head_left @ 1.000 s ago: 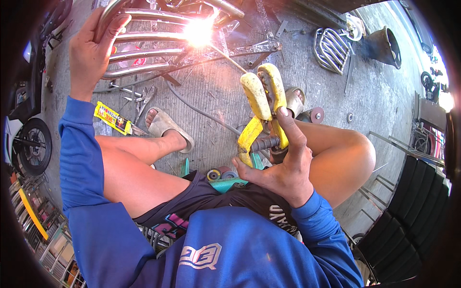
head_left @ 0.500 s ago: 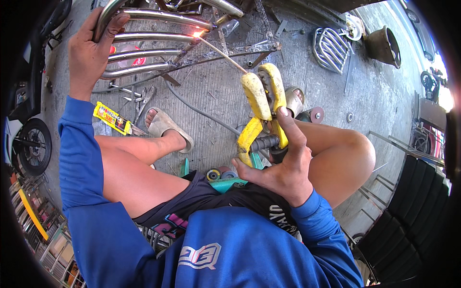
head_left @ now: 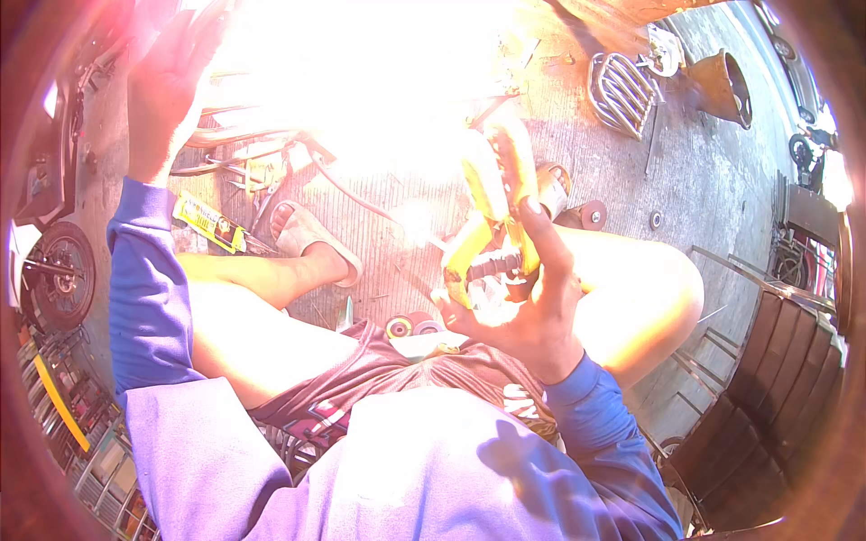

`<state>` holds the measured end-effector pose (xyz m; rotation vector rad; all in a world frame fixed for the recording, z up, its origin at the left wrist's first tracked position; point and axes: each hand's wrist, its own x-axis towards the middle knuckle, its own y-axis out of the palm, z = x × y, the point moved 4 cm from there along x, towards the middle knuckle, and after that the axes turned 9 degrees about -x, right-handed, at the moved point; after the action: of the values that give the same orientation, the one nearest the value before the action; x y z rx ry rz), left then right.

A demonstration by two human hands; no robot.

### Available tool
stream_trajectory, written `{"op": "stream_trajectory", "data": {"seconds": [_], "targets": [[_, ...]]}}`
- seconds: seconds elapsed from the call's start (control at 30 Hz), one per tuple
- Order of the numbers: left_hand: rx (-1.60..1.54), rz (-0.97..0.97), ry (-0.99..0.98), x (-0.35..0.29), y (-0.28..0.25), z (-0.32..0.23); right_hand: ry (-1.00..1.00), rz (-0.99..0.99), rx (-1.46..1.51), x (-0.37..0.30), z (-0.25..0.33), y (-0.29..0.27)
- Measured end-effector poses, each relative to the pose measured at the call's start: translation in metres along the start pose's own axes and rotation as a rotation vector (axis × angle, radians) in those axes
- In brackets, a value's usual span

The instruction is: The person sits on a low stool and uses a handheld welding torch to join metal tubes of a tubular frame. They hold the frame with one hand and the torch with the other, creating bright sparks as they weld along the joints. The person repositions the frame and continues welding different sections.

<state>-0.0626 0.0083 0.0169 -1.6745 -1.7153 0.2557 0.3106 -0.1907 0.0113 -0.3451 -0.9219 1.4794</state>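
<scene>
A blinding white welding glare fills the upper middle and hides the welding rod's tip and most of the bent metal tube frame point(head_left: 225, 137). At the frame's left end, my left hand point(head_left: 167, 108) is closed round a tube, its fingertips partly washed out by the light. My right hand point(head_left: 541, 316) grips a yellow welding electrode holder point(head_left: 471, 248) in front of my right knee. The holder's jaws point up toward the glare, with thumb and fingers on its handles.
A yellow packet of rods point(head_left: 207, 221) lies beside my left sandal point(head_left: 311, 243). A cable point(head_left: 361, 203) crosses the concrete floor. Grinding discs point(head_left: 401, 326) sit between my legs. At the far right are a tube rack point(head_left: 622, 95) and a bucket point(head_left: 722, 88); a motorbike wheel point(head_left: 63, 275) stands left.
The small orange glow at the rod's tip has flared into a huge white glare that bleaches the upper view. Both hands stay almost in the same place.
</scene>
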Motion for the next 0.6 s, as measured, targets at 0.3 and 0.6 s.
{"op": "stream_trajectory", "data": {"seconds": [0.3, 0.6], "targets": [[-0.017, -0.031, -0.067, 0.004, -0.001, 0.008, 0.015, 0.101, -0.097, -0.003, 0.0, 0.004], [0.093, -0.017, -0.088, 0.007, -0.004, 0.012, 0.052, 0.13, -0.099, -0.003, -0.001, 0.007]]}}
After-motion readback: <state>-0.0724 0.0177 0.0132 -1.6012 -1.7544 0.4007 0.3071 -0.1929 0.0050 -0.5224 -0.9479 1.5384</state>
